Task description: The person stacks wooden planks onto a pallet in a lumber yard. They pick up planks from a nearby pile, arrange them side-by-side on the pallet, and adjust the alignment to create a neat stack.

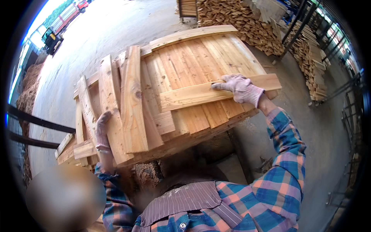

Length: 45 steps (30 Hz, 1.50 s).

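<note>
My right hand point(241, 89), in a pale pinkish knit glove, grips the upper edge of a wooden board point(189, 95). That board lies crosswise over a layer of planks point(185, 58) set side by side. On the left, my gloved left hand point(102, 133) is closed around the left edge of a loose plank point(109, 104); part of its fingers is hidden. Beside this plank, a wider knotty plank point(134, 96) lies lengthwise, overlapping its neighbours. A short wooden block point(164, 122) rests near the front of the layer.
Another crosswise board point(193, 35) lies along the far edge. Dark metal bars point(38, 129) reach in from the left. Heaps of wood pieces point(239, 23) stand on the concrete floor at the back right. A truck point(67, 16) and a small vehicle point(51, 40) are far left. A blurred round shape point(65, 199) covers the lower left.
</note>
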### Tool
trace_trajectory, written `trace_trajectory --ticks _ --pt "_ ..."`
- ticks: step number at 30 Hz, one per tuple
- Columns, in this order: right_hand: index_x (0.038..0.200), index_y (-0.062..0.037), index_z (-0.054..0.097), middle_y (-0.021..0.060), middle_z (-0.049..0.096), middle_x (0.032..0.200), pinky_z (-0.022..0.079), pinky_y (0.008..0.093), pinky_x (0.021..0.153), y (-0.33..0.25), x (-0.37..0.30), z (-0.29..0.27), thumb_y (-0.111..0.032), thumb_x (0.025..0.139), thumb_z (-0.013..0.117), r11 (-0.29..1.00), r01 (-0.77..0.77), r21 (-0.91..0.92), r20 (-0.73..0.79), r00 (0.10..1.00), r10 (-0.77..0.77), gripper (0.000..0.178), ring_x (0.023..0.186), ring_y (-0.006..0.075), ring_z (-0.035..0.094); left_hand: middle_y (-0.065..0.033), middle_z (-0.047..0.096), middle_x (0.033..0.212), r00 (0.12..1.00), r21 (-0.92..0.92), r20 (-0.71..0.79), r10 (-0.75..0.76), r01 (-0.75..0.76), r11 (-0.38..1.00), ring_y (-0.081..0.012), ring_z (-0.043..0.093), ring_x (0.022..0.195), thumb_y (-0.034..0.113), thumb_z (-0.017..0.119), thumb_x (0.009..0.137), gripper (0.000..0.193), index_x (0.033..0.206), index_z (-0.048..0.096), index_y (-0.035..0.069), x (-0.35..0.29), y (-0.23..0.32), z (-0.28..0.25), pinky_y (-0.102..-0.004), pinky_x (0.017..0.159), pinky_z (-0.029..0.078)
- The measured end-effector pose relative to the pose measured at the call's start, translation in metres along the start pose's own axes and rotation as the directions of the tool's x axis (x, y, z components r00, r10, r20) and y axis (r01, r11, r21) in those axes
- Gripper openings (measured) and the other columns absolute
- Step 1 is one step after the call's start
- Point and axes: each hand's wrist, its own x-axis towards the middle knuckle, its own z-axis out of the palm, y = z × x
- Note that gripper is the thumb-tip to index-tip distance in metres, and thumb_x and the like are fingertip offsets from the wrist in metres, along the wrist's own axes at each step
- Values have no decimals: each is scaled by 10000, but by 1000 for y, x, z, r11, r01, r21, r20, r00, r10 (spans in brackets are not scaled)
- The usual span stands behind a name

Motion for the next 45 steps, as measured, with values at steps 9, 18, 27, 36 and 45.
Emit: trace_trajectory --ticks 9,18,27,36,45 --pt "1413 -362 462 117 508 1320 377 407 1088 -3 -5 10 15 833 565 997 -66 43 -44 997 68 700 1265 306 484 -50 668 973 968 -108 68 -242 248 963 -178 643 856 244 594 912 233 1039 653 58 -45 67 61 -332 796 543" --pt "1414 -296 474 156 448 1421 378 420 1091 -17 -3 -9 12 751 625 999 -51 -1 1 999 51 746 1268 353 473 -41 660 1022 996 -38 -56 69 -71 997 -124 605 942 107 447 990 253 1095 634 -29 -17 -2 6 -267 891 485" --pt "1520 -49 210 226 602 1241 529 340 889 -176 205 2 -258 859 717 256 -58 965 -20 957 290 859 1089 280 625 -65 699 935 997 126 33 73 -77 989 -133 643 858 121 508 954 223 978 686 -11 -26 39 47 -276 799 517" --pt "1417 23 372 89 628 906 505 261 579 -201 231 -10 -276 920 661 377 -153 914 -9 919 394 648 665 150 575 -118 680 1073 925 560 227 305 -380 737 -184 644 991 47 482 912 234 1034 673 -11 -41 68 46 -261 899 501" --pt "1405 43 400 79 674 830 523 272 509 -180 216 -20 10 849 619 -153 83 985 -36 958 284 598 592 132 609 -85 690 921 997 -52 3 72 -71 996 -169 656 841 88 597 878 168 992 700 20 -43 74 24 -277 775 538"
